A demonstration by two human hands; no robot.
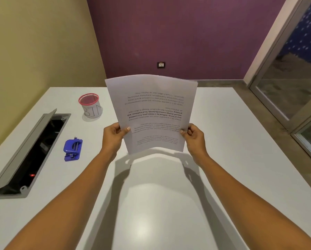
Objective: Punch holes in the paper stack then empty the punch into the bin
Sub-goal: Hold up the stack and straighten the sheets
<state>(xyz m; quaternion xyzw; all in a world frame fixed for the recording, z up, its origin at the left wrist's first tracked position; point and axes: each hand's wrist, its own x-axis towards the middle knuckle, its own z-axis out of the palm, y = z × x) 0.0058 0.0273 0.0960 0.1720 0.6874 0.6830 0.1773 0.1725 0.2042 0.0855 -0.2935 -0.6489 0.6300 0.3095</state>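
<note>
Two hands hold one paper stack [154,109] up in the air above a white counter [232,159]. The left hand [113,136] pinches the stack's left edge near the bottom, thumb on the printed face. The right hand [194,137] pinches the right edge at the same height, in the same way. The stack stands nearly upright, its top bowing slightly away, and its printed text is upside down to the viewer. How many sheets it has cannot be told. Its shadow and the shadows of both arms fall on the counter below.

One blue punch [72,149] lies on the counter, left of the left hand and apart from it. One small bin [90,107] with a pink rim and a white label stands farther back on the left, well apart from the punch. One grey hatch [30,152] is set into the counter at far left, its lid tilted open over a dark recess with a small red light.

The counter is glossy. The wall behind is purple [169,33] with one socket [161,64]; the left wall is yellow [33,42]. A grey-framed glass door [295,78] is at right, above a grey floor [250,98].
</note>
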